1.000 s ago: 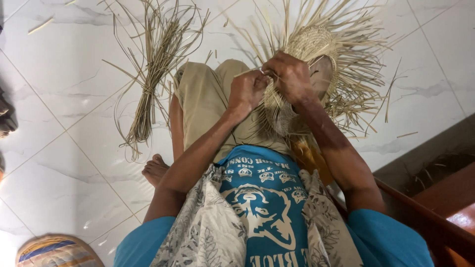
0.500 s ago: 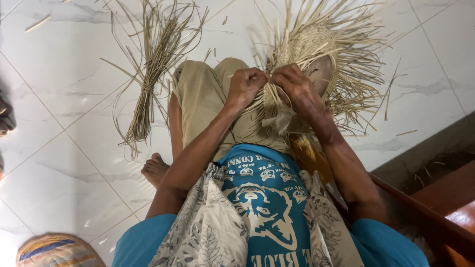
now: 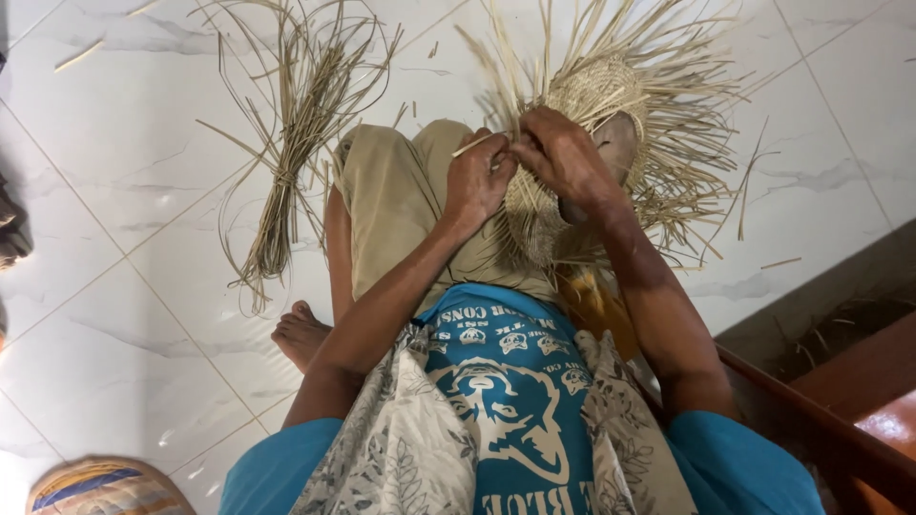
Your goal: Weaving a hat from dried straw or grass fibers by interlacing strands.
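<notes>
The white tiled floor takes up most of the room in view, marbled and crossed by thin grout lines. The person sits low on it, one knee in tan trousers raised as a rest for the work, a bare foot tucked in underneath.

The half-woven straw piece sits on the person's lap and against that knee, its rounded woven centre facing up and many loose strand ends fanning out all round it; it appears propped there so that both hands can reach its edge. To the person's left a tied bundle of straw strands lies flat on the floor, well apart from the woven piece yet within arm's reach, apparently as stock.

The right hand is closed over the woven edge, pressing it down. The left hand, touching the right, is closed too, pinching a single pale strand that sticks out sideways from its fingers. A striped woven item shows at the lower corner, only partly in view.
</notes>
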